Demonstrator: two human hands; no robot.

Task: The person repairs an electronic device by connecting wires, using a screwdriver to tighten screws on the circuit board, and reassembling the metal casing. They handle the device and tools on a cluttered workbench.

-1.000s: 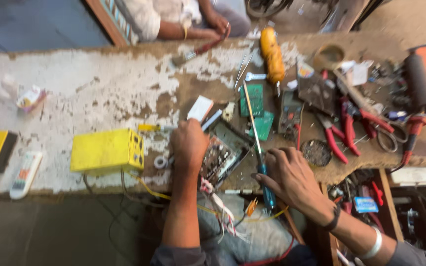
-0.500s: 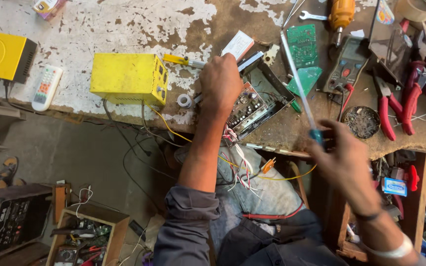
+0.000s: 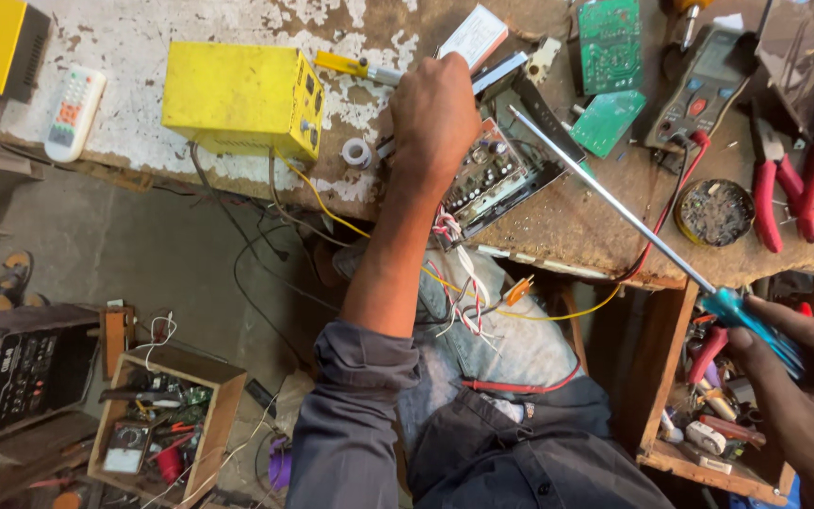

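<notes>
Workbench point(image 3: 96, 19) carries an open circuit chassis point(image 3: 496, 174) at its front edge, left hand point(image 3: 433, 118) clamped down on it, right hand point(image 3: 807, 386) closed round a long blue-handled screwdriver point(image 3: 614, 212) whose tip hovers over the board.

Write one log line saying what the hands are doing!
left hand: on circuit board | right hand: holds long screwdriver | yellow box: beside

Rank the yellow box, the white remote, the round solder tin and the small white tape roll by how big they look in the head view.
1. yellow box, by far the largest
2. white remote
3. round solder tin, close to the remote in area, so this order is unsure
4. small white tape roll, smallest
</notes>
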